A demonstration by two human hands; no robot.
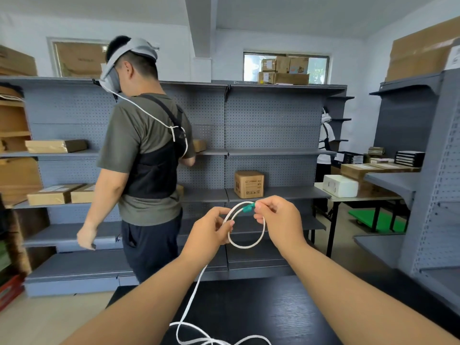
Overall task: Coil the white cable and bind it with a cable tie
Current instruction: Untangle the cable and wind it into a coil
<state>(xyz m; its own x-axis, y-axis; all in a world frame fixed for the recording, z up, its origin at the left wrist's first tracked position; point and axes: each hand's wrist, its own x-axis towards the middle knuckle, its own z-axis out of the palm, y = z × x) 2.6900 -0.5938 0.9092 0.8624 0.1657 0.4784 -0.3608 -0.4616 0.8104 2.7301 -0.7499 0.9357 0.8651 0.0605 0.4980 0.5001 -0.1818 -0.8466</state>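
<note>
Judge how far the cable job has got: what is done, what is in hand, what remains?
Done: one loop of the white cable is formed. In hand: the right hand pinches the green connector; the left hand pinches the loop's crossing. Left: the rest trails loose onto the black table, and no cable tie is visible, so binding has not begun.

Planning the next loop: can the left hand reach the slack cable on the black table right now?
Probably yes: the slack lies uncovered on the black table below the left hand, though that hand pinches the cable loop and must release it first.
</note>
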